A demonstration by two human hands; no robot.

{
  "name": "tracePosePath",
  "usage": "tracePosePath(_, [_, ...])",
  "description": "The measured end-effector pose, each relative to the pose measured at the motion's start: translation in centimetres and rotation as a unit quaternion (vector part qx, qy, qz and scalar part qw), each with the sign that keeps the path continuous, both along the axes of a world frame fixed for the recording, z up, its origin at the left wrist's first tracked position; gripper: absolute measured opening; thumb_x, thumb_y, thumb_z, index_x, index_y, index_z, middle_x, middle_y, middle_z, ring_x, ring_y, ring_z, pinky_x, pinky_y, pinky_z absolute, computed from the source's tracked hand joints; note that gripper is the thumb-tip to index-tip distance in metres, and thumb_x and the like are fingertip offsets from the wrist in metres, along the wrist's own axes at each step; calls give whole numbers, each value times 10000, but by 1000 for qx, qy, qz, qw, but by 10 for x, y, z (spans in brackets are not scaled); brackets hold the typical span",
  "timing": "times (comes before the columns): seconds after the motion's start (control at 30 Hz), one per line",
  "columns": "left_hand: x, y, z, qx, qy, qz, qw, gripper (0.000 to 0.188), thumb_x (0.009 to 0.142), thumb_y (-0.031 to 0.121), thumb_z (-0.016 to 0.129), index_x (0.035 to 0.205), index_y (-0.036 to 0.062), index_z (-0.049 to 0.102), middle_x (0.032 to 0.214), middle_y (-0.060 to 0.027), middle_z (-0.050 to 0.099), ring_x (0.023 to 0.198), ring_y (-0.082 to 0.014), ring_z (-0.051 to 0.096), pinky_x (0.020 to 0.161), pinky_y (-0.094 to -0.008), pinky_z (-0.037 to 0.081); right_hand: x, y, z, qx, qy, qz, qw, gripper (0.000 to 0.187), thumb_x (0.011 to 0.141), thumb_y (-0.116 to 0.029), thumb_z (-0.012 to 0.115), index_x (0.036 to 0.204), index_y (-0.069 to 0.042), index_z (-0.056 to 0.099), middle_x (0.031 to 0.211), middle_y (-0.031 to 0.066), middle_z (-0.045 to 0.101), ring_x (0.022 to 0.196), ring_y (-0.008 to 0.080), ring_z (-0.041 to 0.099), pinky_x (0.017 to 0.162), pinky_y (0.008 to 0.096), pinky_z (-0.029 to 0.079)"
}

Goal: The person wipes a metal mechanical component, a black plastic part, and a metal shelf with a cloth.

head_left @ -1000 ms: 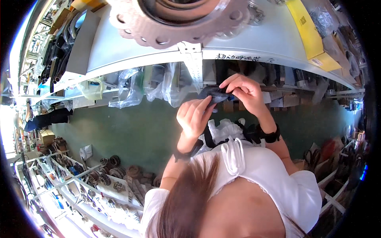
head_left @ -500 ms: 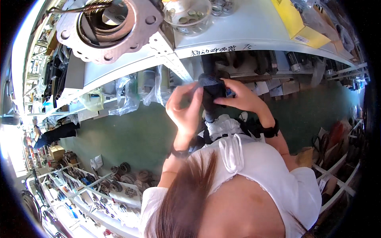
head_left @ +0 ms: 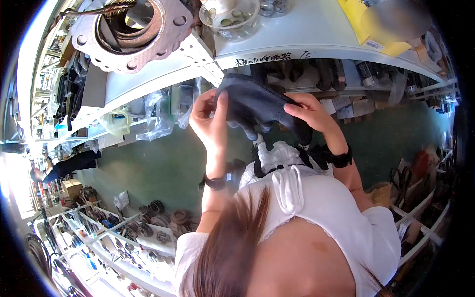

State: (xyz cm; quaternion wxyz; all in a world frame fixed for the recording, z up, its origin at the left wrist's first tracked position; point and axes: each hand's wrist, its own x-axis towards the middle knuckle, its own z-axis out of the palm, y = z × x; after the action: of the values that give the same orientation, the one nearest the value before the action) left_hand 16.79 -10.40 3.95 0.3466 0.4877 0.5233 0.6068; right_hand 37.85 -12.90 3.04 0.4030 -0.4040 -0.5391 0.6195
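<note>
Between my two hands a dark grey-black work glove (head_left: 257, 103) is spread wide. Its fingers dangle toward my lap. My left hand (head_left: 210, 119) pinches one side of it between thumb and fingers. On the other side my right hand (head_left: 316, 116) grips the fabric, thumb on top; its fingertips are partly hidden behind the cloth. The glove hangs in the air just before the edge of a white shelf (head_left: 297, 47).
On the shelf stand a rusty flanged metal ring (head_left: 133, 37), a clear plastic bowl (head_left: 230, 20) of small round parts and a yellow box (head_left: 368, 29). Green floor (head_left: 143, 163) lies below. Racks of parts (head_left: 118, 237) run behind me. Another person's dark-clothed legs (head_left: 74, 166) show at far left.
The glove has gone from a bunched bundle to stretched out. My left hand has moved left and my right hand slightly right, pulling it open.
</note>
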Motion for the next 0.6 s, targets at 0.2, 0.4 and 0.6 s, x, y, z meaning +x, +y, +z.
tracePosePath(0.2, [-2,-4,-2,-33,11,-21,999,131,744,76,646,833,-11,606,662,16,548,564,-26,445,515,-159,350,2,-4,0,29,26,-17,999,302,854,-212,531,1052,16,512,889,21,538,773,64,459,681,196,384])
tracePosePath(0.4, [-2,-6,-1,-29,21,-32,999,141,748,75,638,846,-20,601,676,11,557,572,-26,453,513,-161,357,-1,-6,1,0,-22,-85,996,338,863,-246,522,1066,24,502,914,25,532,801,74,460,700,194,374])
tracePosePath(0.6, [-3,-2,-4,-33,20,-30,999,146,747,85,642,848,-12,600,657,28,528,550,-22,424,495,-158,334,5,6,-3,23,-49,-74,996,342,864,-252,519,1050,34,510,872,12,515,783,69,448,690,194,371])
